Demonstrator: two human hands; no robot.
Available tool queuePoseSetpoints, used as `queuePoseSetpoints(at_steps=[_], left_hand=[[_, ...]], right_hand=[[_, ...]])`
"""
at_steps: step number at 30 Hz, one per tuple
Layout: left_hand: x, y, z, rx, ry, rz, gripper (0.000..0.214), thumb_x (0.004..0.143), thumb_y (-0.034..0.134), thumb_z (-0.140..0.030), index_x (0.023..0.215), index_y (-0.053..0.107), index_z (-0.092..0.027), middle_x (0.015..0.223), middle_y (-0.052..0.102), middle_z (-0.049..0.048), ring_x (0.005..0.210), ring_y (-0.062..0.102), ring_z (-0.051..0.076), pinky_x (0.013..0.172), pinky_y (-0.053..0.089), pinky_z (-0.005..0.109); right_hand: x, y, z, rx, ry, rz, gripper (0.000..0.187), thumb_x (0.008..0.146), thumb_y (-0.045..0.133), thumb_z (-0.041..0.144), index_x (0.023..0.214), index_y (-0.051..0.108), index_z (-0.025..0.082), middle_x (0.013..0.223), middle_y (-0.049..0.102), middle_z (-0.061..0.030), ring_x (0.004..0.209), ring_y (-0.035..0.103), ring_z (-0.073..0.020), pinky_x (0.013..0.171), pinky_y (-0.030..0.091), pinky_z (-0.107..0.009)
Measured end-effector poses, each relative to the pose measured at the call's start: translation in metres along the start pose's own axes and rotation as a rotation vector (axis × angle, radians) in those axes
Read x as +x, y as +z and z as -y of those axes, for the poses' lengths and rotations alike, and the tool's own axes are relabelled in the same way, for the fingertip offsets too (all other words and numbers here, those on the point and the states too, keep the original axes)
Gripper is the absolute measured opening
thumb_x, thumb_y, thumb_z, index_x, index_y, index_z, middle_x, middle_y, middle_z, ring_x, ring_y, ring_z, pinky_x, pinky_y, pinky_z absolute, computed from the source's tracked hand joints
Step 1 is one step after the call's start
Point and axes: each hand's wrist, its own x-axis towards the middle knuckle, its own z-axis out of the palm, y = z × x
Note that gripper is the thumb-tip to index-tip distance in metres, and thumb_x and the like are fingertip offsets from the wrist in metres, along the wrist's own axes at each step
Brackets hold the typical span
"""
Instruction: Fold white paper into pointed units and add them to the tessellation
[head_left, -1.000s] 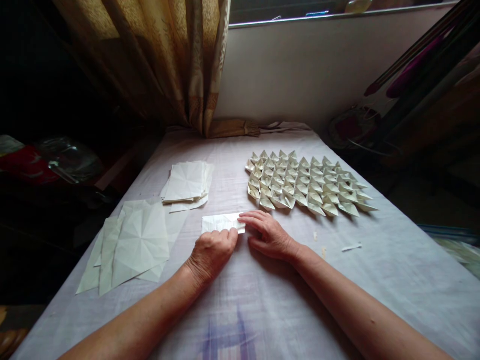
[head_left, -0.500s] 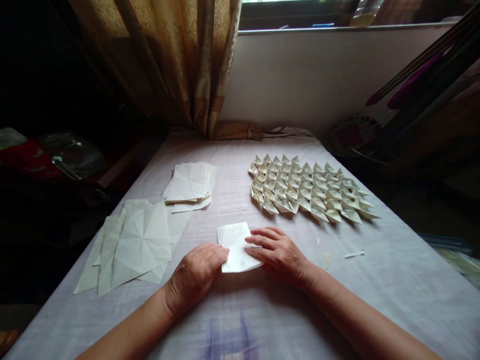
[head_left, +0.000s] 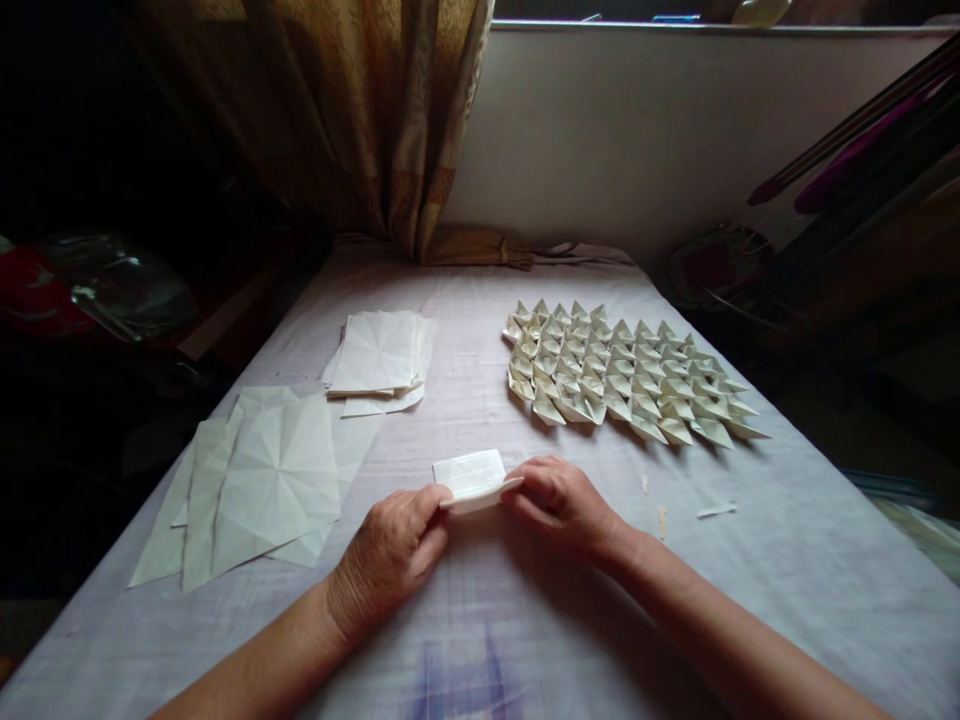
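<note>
A small folded sheet of paper [head_left: 471, 474], white with faint printed lines, is held low over the cloth between my hands. Its near edge is bent upward. My left hand [head_left: 401, 535] pinches the near left corner between thumb and fingers. On the other side, my right hand [head_left: 559, 503] grips the near right corner with its fingers curled. To the left lie large creased paper sheets [head_left: 277, 470], with a stack of smaller creased squares [head_left: 375, 352] behind them. Rows of small folded paper boats [head_left: 622, 375] stand close together at the right.
A pale cloth [head_left: 465, 620] with a purple stain covers the table. Small paper scraps [head_left: 661, 522] and a white twisted strip [head_left: 717, 510] lie right of my right hand. A gold curtain [head_left: 405, 150] hangs at the back, beside a white wall [head_left: 600, 130].
The paper lay flatter before; now its near edge is bent up. My right fingers, which were spread over the paper, have closed on its corner. The view has tilted slightly downward.
</note>
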Motion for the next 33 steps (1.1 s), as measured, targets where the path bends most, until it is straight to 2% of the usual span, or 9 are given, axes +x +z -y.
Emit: queuePoseSetpoints(at_steps=[3,4,6,9,12,15,19,27,33], left_hand=[[0.007,0.005,0.004,0.02,-0.094,-0.054,0.037,0.089,0.046,-0.012,0.125,0.049,-0.019,0.087,0.071,0.0019,0.067,0.068,0.015,0.065,0.057,0.027],[0.009,0.006,0.005,0.043,-0.111,-0.063,0.046,0.089,0.046,-0.011,0.134,0.044,-0.019,0.097,0.071,0.0042,0.073,0.069,0.016,0.07,0.058,0.028],[0.013,0.006,0.006,0.137,-0.108,-0.073,0.056,0.089,0.048,-0.011,0.143,0.037,-0.018,0.116,0.067,0.0106,0.089,0.069,0.019,0.08,0.058,0.033],[0.014,0.005,0.002,0.305,-0.017,-0.067,0.046,0.09,0.05,-0.014,0.135,0.051,-0.017,0.137,0.056,0.0161,0.119,0.059,0.029,0.096,0.051,0.045],[0.012,0.008,-0.007,0.347,0.137,0.013,0.034,0.094,0.05,-0.022,0.127,0.059,-0.016,0.138,0.059,0.0113,0.133,0.049,0.031,0.11,0.039,0.049],[0.006,0.016,-0.013,0.354,0.212,0.103,0.048,0.097,0.051,-0.036,0.139,0.049,-0.013,0.139,0.059,0.0102,0.134,0.048,0.027,0.114,0.034,0.044],[0.0,0.023,-0.014,0.371,0.208,0.12,0.057,0.097,0.049,-0.048,0.141,0.047,-0.012,0.143,0.056,0.0097,0.136,0.047,0.024,0.113,0.035,0.038],[0.0,0.023,-0.013,0.371,0.203,0.094,0.054,0.098,0.045,-0.048,0.138,0.052,-0.012,0.141,0.059,0.0076,0.133,0.049,0.023,0.114,0.029,0.036],[0.002,0.021,-0.013,0.344,0.192,0.123,0.053,0.098,0.046,-0.046,0.14,0.05,-0.013,0.143,0.057,0.0069,0.136,0.047,0.023,0.117,0.025,0.036]], right_hand=[[0.007,0.009,0.003,-0.062,0.146,-0.07,0.013,0.087,0.058,0.024,0.075,0.062,0.021,0.064,0.065,-0.0001,0.059,0.058,-0.0152,0.06,0.041,-0.027],[0.009,0.012,0.003,-0.083,0.158,-0.105,0.005,0.085,0.06,0.023,0.083,0.063,0.02,0.065,0.065,0.0,0.06,0.058,-0.0158,0.062,0.042,-0.028],[0.01,0.02,0.002,-0.111,0.142,-0.171,0.023,0.083,0.062,0.019,0.106,0.063,0.019,0.07,0.067,-0.0003,0.063,0.059,-0.0173,0.068,0.044,-0.031],[0.008,0.026,0.001,-0.121,0.101,-0.225,0.043,0.083,0.062,0.017,0.126,0.055,0.017,0.071,0.067,-0.0004,0.067,0.061,-0.0191,0.07,0.045,-0.034],[0.006,0.028,0.0,-0.113,0.075,-0.245,0.047,0.085,0.06,0.016,0.13,0.05,0.016,0.07,0.066,0.0002,0.067,0.06,-0.0191,0.07,0.046,-0.034],[0.005,0.027,0.001,-0.113,0.056,-0.253,0.045,0.086,0.059,0.015,0.131,0.049,0.016,0.071,0.065,0.0003,0.067,0.059,-0.0186,0.069,0.046,-0.033],[0.006,0.025,0.002,-0.118,0.04,-0.245,0.041,0.088,0.058,0.015,0.128,0.051,0.016,0.07,0.064,0.0009,0.067,0.058,-0.0184,0.068,0.046,-0.032],[0.007,0.024,0.002,-0.076,0.018,-0.213,0.038,0.09,0.057,0.015,0.128,0.052,0.017,0.069,0.061,0.0012,0.071,0.056,-0.0189,0.069,0.044,-0.032],[0.009,0.022,0.002,-0.06,0.001,-0.134,0.011,0.092,0.057,0.015,0.1,0.062,0.021,0.073,0.064,-0.0014,0.072,0.054,-0.0187,0.07,0.042,-0.033]])
